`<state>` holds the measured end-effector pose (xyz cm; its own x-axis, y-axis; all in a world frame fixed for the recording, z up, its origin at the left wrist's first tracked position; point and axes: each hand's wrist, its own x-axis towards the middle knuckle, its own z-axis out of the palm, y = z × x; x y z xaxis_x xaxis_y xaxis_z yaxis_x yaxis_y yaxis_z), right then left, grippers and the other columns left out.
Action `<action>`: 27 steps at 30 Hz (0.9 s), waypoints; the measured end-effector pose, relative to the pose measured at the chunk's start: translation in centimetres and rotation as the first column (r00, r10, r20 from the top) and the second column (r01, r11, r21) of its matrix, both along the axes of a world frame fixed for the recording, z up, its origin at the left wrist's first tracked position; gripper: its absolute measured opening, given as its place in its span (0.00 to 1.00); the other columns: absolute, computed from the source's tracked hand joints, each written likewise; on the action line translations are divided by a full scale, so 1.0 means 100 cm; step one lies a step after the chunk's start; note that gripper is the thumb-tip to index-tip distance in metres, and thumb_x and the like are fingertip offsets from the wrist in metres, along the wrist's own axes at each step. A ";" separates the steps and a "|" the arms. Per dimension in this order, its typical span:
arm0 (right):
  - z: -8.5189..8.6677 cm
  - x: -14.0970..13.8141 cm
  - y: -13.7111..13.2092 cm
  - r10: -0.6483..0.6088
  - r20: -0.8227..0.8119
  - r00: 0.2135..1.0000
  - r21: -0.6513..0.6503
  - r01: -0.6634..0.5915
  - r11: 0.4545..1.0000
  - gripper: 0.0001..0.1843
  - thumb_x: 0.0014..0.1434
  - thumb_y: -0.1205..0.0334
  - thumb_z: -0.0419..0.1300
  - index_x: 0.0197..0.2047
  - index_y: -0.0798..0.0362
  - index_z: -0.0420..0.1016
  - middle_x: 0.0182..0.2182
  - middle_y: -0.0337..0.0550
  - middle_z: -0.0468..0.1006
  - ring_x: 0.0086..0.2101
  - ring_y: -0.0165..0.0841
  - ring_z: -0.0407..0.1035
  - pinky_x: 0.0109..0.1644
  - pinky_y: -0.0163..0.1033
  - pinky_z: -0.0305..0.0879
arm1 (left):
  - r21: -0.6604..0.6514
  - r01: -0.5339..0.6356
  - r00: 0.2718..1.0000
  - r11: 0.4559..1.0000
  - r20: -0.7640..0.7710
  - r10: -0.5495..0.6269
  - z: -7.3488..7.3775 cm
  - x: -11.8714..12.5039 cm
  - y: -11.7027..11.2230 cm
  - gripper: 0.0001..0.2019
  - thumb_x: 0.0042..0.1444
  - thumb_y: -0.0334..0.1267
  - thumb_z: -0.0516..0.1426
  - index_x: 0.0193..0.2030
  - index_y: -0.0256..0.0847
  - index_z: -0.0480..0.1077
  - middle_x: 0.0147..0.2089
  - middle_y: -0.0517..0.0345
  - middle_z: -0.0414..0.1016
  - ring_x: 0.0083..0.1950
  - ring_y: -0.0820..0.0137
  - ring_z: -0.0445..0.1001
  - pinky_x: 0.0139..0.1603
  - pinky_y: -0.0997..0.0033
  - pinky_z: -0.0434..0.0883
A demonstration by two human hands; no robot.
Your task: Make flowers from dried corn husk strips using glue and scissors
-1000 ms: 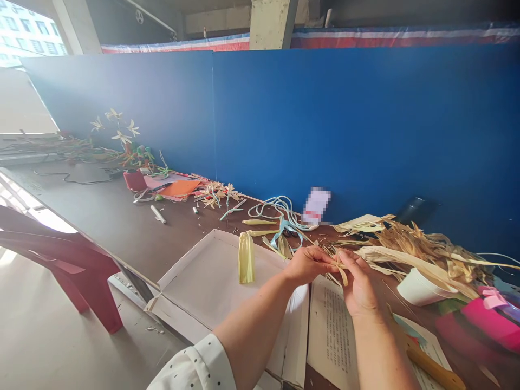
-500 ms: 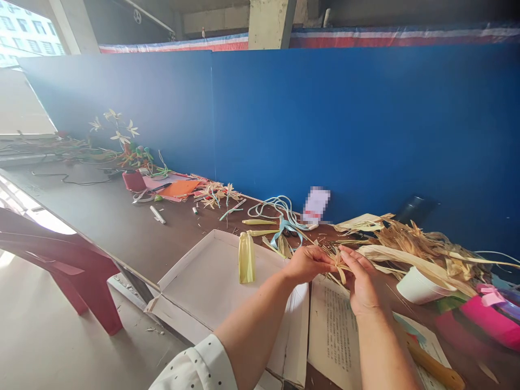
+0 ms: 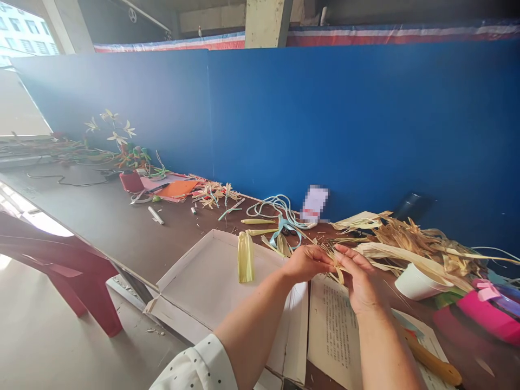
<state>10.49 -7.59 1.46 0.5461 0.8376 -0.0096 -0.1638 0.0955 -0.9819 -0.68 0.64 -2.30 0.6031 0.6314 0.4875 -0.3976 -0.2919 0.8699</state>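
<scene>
My left hand pinches a small bundle of pale corn husk strips above the right edge of a shallow white cardboard box. Thumb and fingers of my right hand close on the same strips from the other side. Both hands partly cover the bundle, so its full shape is hidden. Left of them, a folded yellow-green husk piece lies at the box's back edge. Beneath my right hand is a printed sheet.
Dried husks are heaped at the right beside a white cup and a pink pouch. A wooden handle lies nearer. Blue cord and husk flowers lie along the blue panel. A red chair stands left.
My right fingertips have shifted slightly left and up over the strips, covering more of them. My left hand stays nearly in place. The view has moved a little.
</scene>
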 end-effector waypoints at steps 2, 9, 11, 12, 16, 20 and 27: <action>-0.001 0.001 0.000 0.012 -0.003 1.000 0.013 -0.012 1.000 0.27 0.39 0.55 0.72 0.44 0.51 0.76 0.24 0.38 0.77 0.24 0.29 0.69 0.28 0.32 0.63 | 0.007 -0.007 1.000 1.000 -0.017 0.007 0.001 -0.001 0.000 0.17 0.40 0.50 0.67 0.29 0.36 0.79 0.30 0.53 0.74 0.34 0.70 0.70 0.40 0.69 0.68; -0.004 0.001 -0.001 0.081 -0.014 0.997 0.069 -0.080 0.994 0.28 0.40 0.57 0.72 0.47 0.50 0.74 0.27 0.38 0.77 0.26 0.31 0.70 0.30 0.35 0.64 | 0.000 -0.001 0.994 1.000 -0.108 0.001 0.010 -0.007 -0.003 0.15 0.42 0.48 0.66 0.30 0.37 0.79 0.32 0.53 0.74 0.35 0.70 0.71 0.42 0.69 0.68; -0.006 0.001 0.000 0.085 -0.006 0.996 0.076 -0.084 0.994 0.28 0.40 0.57 0.72 0.47 0.49 0.74 0.27 0.37 0.76 0.26 0.31 0.69 0.31 0.35 0.64 | 0.004 -0.006 0.992 1.000 -0.122 0.006 0.012 -0.008 -0.004 0.15 0.42 0.48 0.66 0.29 0.37 0.79 0.31 0.53 0.74 0.35 0.70 0.70 0.42 0.69 0.68; -0.007 0.002 0.000 0.085 0.000 0.996 0.081 -0.084 0.993 0.28 0.40 0.57 0.72 0.47 0.49 0.74 0.26 0.36 0.75 0.26 0.30 0.69 0.31 0.35 0.64 | 0.010 -0.008 0.992 1.000 -0.123 0.010 0.012 -0.009 -0.004 0.15 0.41 0.48 0.66 0.29 0.36 0.79 0.31 0.54 0.73 0.34 0.70 0.70 0.41 0.69 0.67; -0.008 0.001 0.001 0.071 0.024 0.997 0.089 -0.073 0.993 0.26 0.41 0.56 0.71 0.46 0.48 0.75 0.26 0.35 0.75 0.25 0.29 0.68 0.31 0.35 0.64 | 0.015 -0.021 0.995 1.000 -0.100 0.022 0.010 -0.007 -0.004 0.16 0.41 0.49 0.66 0.30 0.37 0.79 0.30 0.54 0.73 0.34 0.71 0.69 0.40 0.69 0.67; -0.003 0.001 0.000 -0.007 0.058 0.998 0.070 0.003 0.998 0.24 0.43 0.51 0.70 0.45 0.47 0.77 0.32 0.39 0.79 0.30 0.33 0.72 0.34 0.37 0.66 | -0.034 -0.047 0.999 0.998 -0.020 0.047 0.006 -0.003 -0.003 0.17 0.39 0.50 0.67 0.29 0.36 0.79 0.29 0.54 0.72 0.34 0.71 0.68 0.39 0.69 0.67; 0.004 0.002 -0.001 -0.132 0.014 0.991 0.096 0.130 0.987 0.25 0.47 0.42 0.65 0.45 0.47 0.78 0.40 0.42 0.79 0.30 0.33 0.71 0.29 0.35 0.66 | -0.182 -0.162 0.983 0.970 0.057 0.175 0.007 0.001 -0.006 0.18 0.35 0.51 0.69 0.27 0.37 0.79 0.28 0.55 0.70 0.33 0.72 0.67 0.34 0.73 0.66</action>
<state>10.66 -7.65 1.86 0.6503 0.7556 0.0789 -0.1238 0.2079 -0.9703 -0.60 0.07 -1.58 0.4481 0.8005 0.3981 -0.4191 -0.2052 0.8844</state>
